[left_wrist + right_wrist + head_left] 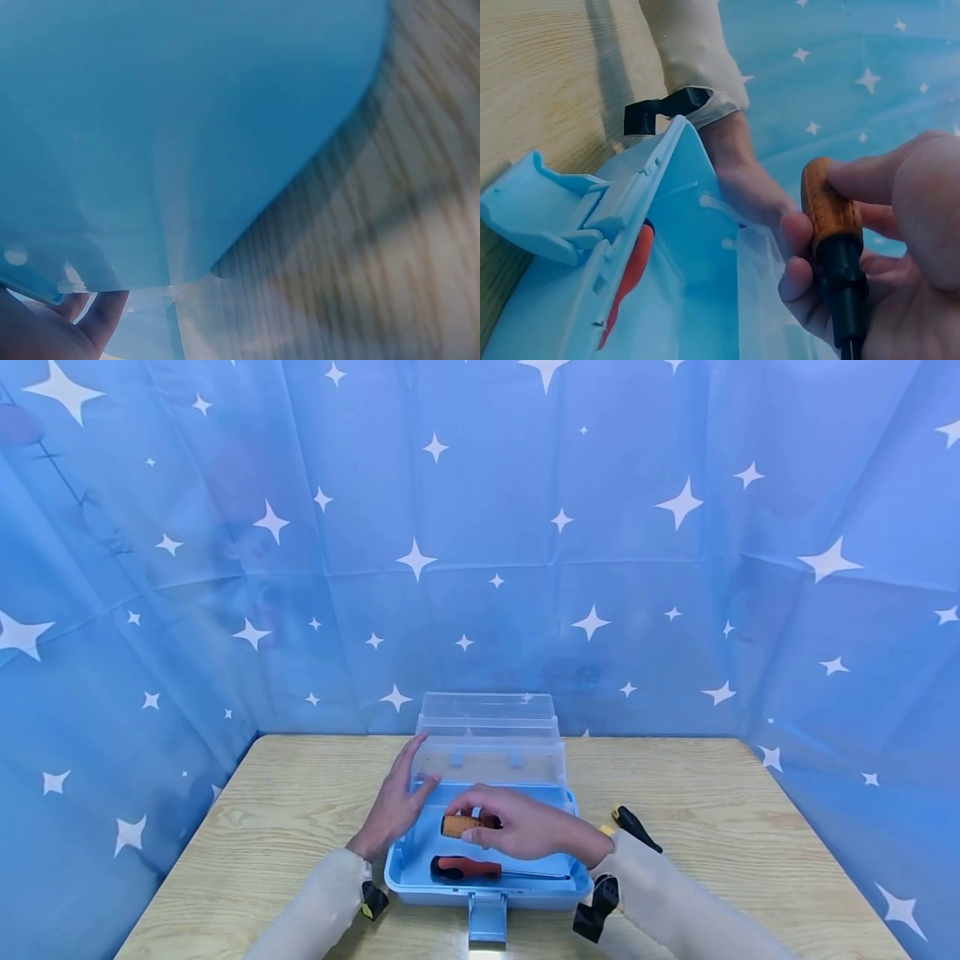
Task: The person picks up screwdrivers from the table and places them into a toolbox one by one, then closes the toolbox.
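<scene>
A blue toolbox stands on the table with its clear lid raised at the back. Inside it lies a red and black screwdriver, its shaft pointing right. Over the box, my right hand holds a second screwdriver by its handle; the right wrist view shows that handle as orange-brown wood with a black collar and the start of a dark shaft. My left hand rests at the box's left side with fingers extended beside the lid; the exact contact is unclear.
A black and yellow screwdriver lies on the wooden table, right of the box and beside my right sleeve. The box's front latch hangs down toward me. Blue star-patterned cloth surrounds the table at the back and sides.
</scene>
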A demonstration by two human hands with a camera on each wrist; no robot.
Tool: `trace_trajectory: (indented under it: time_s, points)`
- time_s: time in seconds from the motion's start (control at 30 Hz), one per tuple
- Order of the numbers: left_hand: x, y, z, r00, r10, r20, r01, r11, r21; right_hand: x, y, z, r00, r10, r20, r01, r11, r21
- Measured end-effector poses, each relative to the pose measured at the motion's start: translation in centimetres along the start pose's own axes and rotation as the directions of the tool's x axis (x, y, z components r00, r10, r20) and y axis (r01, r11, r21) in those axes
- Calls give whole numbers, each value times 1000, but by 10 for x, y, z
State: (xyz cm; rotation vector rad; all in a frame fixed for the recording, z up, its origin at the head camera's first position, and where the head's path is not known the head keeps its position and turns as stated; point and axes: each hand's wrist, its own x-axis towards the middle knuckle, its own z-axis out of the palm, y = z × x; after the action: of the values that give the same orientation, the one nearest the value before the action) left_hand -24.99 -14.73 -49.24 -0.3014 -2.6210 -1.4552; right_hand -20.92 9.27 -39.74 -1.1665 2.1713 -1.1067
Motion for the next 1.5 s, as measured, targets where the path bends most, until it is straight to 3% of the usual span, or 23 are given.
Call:
trace_trajectory:
  time_s: [0.23,0.47,1.5]
  points:
    - [0,0,0,1000,-10,3,10,1000,-7,6,6,7,999,-35,38,35,999,-14]
    - [1,0,0,1000,-9,0,9,1000,-5,7,8,11,999,-5,49,7,998,-56]
    - [2,0,-1,1000,-15,14,16,1000,-22,19,24,30,997,4,74,-5,1000,21]
